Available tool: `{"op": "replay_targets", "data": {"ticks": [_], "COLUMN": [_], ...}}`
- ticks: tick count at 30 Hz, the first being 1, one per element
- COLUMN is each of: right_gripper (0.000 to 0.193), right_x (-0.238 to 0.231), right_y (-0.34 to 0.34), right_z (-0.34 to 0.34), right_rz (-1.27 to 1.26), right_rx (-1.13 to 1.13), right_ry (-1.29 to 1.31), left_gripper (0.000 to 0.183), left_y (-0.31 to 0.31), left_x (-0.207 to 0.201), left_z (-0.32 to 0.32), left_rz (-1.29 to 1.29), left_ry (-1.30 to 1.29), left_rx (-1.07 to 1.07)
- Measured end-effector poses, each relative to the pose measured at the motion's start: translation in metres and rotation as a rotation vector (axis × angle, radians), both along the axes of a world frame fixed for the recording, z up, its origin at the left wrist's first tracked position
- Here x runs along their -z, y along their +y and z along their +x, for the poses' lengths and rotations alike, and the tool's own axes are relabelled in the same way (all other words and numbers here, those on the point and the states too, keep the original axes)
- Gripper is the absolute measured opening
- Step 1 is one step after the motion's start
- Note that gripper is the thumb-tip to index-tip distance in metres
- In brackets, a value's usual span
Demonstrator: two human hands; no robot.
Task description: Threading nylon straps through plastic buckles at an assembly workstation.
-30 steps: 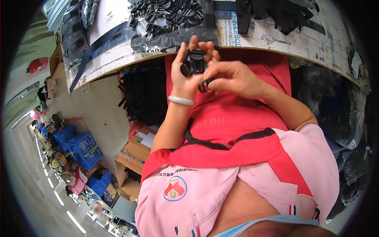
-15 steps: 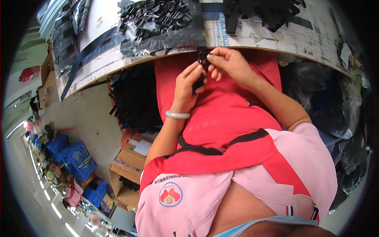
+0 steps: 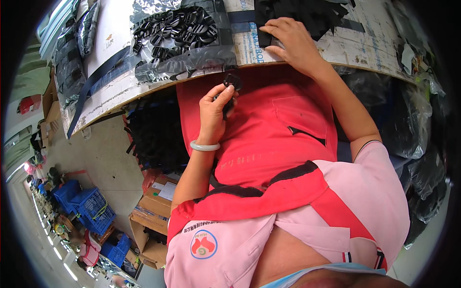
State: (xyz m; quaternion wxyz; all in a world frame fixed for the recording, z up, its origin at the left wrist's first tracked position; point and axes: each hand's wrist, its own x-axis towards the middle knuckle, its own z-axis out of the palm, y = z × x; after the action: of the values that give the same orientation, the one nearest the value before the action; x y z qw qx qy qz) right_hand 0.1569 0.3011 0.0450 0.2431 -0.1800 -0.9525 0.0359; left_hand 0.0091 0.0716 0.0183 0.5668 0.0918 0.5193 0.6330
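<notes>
Plainly two-handed work, so we fix our places by the clear plastic bag (image 3: 211,62) that lies on the worktop (image 3: 115,24). Left hand (image 3: 212,109): on our side of the bag, near its right-hand corner. Its grip is closed, thumb and forefinger pinching a black buckle (image 3: 232,80); further black plastic shows inside the curled fingers, mostly hidden, and we cannot count the pieces. Right hand (image 3: 294,41): to the right of the bag, grip loose and parted, thumb clear of the half-bent fingers, which rest on a heap of black strips (image 3: 314,19).

Materials. Buckles (image 3: 192,36) heaped at the bag: hard, glossy, slotted black plastic; whether all sit inside the film we cannot tell. The film is thin, wrinkled, shiny. The strips look matt and flat, with cut corners. Left of the bag a dark blue strap (image 3: 98,74), smooth and woven-looking, runs over the worktop's edge. The worktop is pale and scuffed, its rim brownish. Nearer us than the bag, a smooth red apron (image 3: 269,129) and, on our left wrist, a pale polished bangle (image 3: 205,147).

Markings. Blue lettering on the worktop just right of the bag; dark print on the bag's film. Well below the bag, on our pink shirt, a round badge (image 3: 204,244): blue ring, red emblem, small characters above.
</notes>
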Motion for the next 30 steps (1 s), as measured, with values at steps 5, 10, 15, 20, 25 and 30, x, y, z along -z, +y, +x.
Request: {"op": "replay_targets", "data": {"ticks": [5, 10, 15, 20, 25, 30], "right_gripper": [0.022, 0.015, 0.015, 0.018, 0.019, 0.020], "right_x": [0.027, 0.020, -0.050, -0.025, -0.023, -0.016], "right_y": [0.005, 0.007, -0.094, -0.110, -0.112, -0.114], "right_z": [0.003, 0.004, 0.005, 0.000, -0.004, -0.006], "right_rz": [-0.199, -0.172, -0.736, -1.678, -1.801, -1.972], "right_rx": [0.040, -0.052, -0.318, 0.002, 0.082, 0.113], "right_ry": [0.071, 0.112, 0.173, 0.087, 0.098, 0.209], "left_gripper": [0.017, 0.015, 0.012, 0.009, 0.012, 0.012], "left_y": [-0.005, -0.007, -0.008, -0.003, -0.004, -0.004], "left_x": [0.002, -0.002, -0.020, -0.025, -0.017, -0.026], "left_z": [0.007, 0.000, -0.003, 0.002, -0.002, -0.003], "left_rz": [-0.023, -0.040, -0.082, 0.065, 0.215, 0.209], "left_ry": [0.013, 0.138, 0.372, 0.458, 1.000, 1.228], "left_rx": [0.019, 0.040, 0.005, 0.043, 0.061, 0.067]}}
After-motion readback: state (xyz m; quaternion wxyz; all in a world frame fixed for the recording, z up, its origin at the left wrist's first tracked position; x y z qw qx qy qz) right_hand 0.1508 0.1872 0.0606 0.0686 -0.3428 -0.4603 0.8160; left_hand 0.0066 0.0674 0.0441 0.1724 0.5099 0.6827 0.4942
